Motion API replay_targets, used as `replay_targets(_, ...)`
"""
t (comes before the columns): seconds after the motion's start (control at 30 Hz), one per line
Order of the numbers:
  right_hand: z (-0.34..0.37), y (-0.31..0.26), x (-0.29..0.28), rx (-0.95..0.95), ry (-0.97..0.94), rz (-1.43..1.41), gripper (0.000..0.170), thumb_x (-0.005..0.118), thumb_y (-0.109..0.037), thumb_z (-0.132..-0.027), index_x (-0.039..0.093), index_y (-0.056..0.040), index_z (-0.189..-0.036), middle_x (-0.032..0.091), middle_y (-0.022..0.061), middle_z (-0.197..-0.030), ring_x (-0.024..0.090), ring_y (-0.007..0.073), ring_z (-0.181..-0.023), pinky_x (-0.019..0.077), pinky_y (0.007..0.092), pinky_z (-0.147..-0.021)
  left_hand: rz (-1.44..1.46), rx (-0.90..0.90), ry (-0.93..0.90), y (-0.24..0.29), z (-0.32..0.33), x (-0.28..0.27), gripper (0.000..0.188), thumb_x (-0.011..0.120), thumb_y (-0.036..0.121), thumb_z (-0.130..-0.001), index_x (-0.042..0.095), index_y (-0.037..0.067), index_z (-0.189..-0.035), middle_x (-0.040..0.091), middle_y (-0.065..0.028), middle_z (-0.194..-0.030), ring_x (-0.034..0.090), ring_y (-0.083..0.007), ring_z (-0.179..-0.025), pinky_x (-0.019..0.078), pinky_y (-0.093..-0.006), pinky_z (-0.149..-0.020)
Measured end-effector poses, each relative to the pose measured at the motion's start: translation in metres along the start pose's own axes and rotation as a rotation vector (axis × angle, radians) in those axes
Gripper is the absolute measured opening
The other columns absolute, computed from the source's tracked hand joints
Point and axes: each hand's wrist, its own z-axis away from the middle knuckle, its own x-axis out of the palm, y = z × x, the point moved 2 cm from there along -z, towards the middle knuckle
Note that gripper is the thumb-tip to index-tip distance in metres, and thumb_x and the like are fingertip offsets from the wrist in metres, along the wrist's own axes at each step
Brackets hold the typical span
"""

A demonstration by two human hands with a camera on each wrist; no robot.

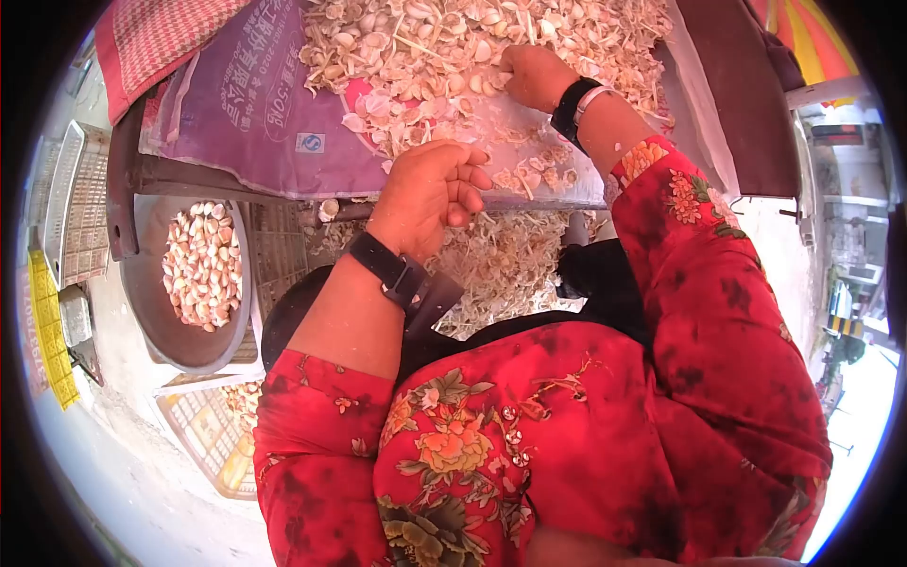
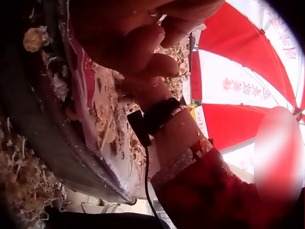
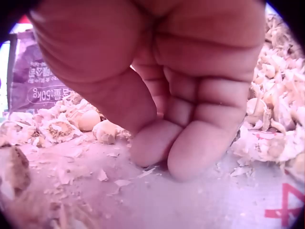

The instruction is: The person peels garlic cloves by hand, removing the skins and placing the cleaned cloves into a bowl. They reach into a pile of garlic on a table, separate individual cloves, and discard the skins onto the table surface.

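Operator: "First, state the position of the left hand (image 1: 430, 194)."

Technician: "It is raised at the near edge of the surface (image 1: 170, 176), beside the garlic heap (image 1: 425, 57). Its fingers are loosely curled toward the palm, and no item is visible in them. A black watch (image 1: 385, 268) is strapped to the wrist."

Operator: "State the position of the right hand (image 1: 540, 79)."

Technician: "It is at the heap, fingers directed downward. In the right wrist view the fingertips are bent, drawn together and low over the pale sheet (image 3: 248, 200), among scraps of skin. Whether they pinch a clove, I cannot tell."

Operator: "Specify the location of the garlic."

Technician: "Cloves and papery skins are heaped on the surface, spreading across the far side. The purple sack (image 1: 231, 113), marked 50kg, lies to the left of the heap."

Operator: "List the adjacent containers."

Technician: "A dark bowl (image 1: 148, 283) holding cloves (image 1: 201, 267) is at the lower left, below surface level. A plastic crate (image 1: 194, 437) is near it. Loose skins (image 1: 496, 269) are piled beneath the near edge."
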Motion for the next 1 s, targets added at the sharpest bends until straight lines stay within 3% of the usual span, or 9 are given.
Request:
replay_targets(0.07,0.009,0.001,-0.005,-0.010,0.014,-0.069,0.025,0.064,-0.010,-0.075,0.061,-0.0010,-0.098,0.064,0.0159,-0.082,0.064,0.0296,-0.077,0.0511,0.0372,-0.071,-0.022,0.005,0.039,0.000,-0.002,0.002,0.025,0.048,0.020,-0.091,0.056,-0.002,-0.100,0.061,-0.0078,-0.078,0.054,-0.0115,-0.056,0.0382,-0.0217,-0.042)
replay_targets(0.17,0.026,0.009,-0.009,0.346,-0.154,-1.068,0.021,0.063,-0.009,-0.081,0.058,-0.0015,-0.099,0.064,0.0085,-0.082,0.064,0.0202,-0.071,0.0538,0.0326,-0.067,-0.039,-0.006,0.049,0.002,-0.004,0.006,0.024,0.048,0.020,-0.090,0.056,-0.002,-0.098,0.061,-0.0083,-0.078,0.054,-0.0113,-0.055,0.0378,-0.0217,-0.042)
replay_targets(0.2,0.034,0.008,-0.010,0.331,-0.204,-1.336,0.018,0.061,-0.007,-0.085,0.056,-0.0024,-0.102,0.061,0.0032,-0.082,0.062,0.0135,-0.069,0.0558,0.0302,-0.065,-0.043,-0.006,0.049,0.002,-0.005,0.007,0.024,0.048,0.019,-0.090,0.056,-0.002,-0.098,0.061,-0.0084,-0.077,0.054,-0.0113,-0.055,0.0378,-0.0218,-0.042)
replay_targets(0.33,0.055,0.002,-0.010,0.258,-0.304,-1.664,0.016,0.058,-0.006,-0.088,0.054,-0.0019,-0.103,0.061,0.0040,-0.082,0.062,0.0146,-0.068,0.0563,0.0333,-0.066,-0.055,-0.019,0.062,-0.001,-0.006,0.010,0.024,0.048,0.018,-0.090,0.056,-0.002,-0.099,0.060,-0.0090,-0.078,0.054,-0.0117,-0.055,0.0383,-0.0221,-0.043)
replay_targets(0.43,0.072,-0.015,-0.017,0.140,-0.375,-1.765,0.013,0.057,-0.008,-0.089,0.054,-0.0020,-0.101,0.061,0.0042,-0.082,0.062,0.0140,-0.069,0.0563,0.0341,-0.066,-0.060,-0.015,0.038,-0.005,-0.008,0.010,0.027,0.048,0.022,-0.091,0.055,-0.002,-0.100,0.061,-0.0105,-0.080,0.057,-0.0141,-0.058,0.0403,-0.0229,-0.043)
replay_targets(0.53,0.092,-0.038,-0.023,0.111,-0.410,-1.689,0.013,0.058,-0.008,-0.088,0.055,-0.0016,-0.100,0.062,0.0058,-0.082,0.061,0.0128,-0.063,0.0521,0.0275,-0.055,0.088,-0.110,0.013,-0.009,-0.008,0.015,0.033,0.045,0.029,-0.093,0.056,-0.001,-0.101,0.063,-0.0116,-0.085,0.060,-0.0171,-0.063,0.0431,-0.0239,-0.045)
replay_targets(0.7,0.109,-0.057,-0.027,0.095,-0.407,-1.620,0.014,0.060,-0.009,-0.088,0.057,0.0007,-0.098,0.063,0.0065,-0.075,0.061,0.0135,-0.057,0.0475,0.0239,-0.048,0.075,-0.127,-0.197,-0.013,-0.015,0.018,0.039,0.039,0.035,-0.096,0.056,0.001,-0.104,0.064,-0.0117,-0.087,0.063,-0.0176,-0.067,0.0451,-0.0242,-0.046)
replay_targets(0.9,0.133,-0.099,-0.081,0.023,-0.384,-2.014,0.017,0.054,0.000,-0.088,0.057,0.0054,-0.104,0.064,0.0130,-0.082,0.061,0.0165,-0.057,0.0500,0.0255,-0.049,0.086,-0.098,-0.094,-0.013,-0.018,0.006,0.036,0.041,0.033,-0.095,0.055,0.001,-0.104,0.064,-0.0111,-0.088,0.063,-0.0178,-0.070,0.0488,-0.0274,-0.054)
replay_targets(1.0,0.162,-0.136,-0.122,-0.369,-0.519,-2.155,0.019,0.059,0.003,-0.084,0.057,0.0085,-0.102,0.063,0.0207,-0.083,0.063,0.0211,-0.060,0.0535,0.0293,-0.049,0.069,-0.080,-0.017,-0.011,-0.013,0.011,0.034,0.048,0.032,-0.091,0.054,0.000,-0.102,0.061,-0.0110,-0.086,0.060,-0.0170,-0.066,0.0456,-0.0272,-0.050)
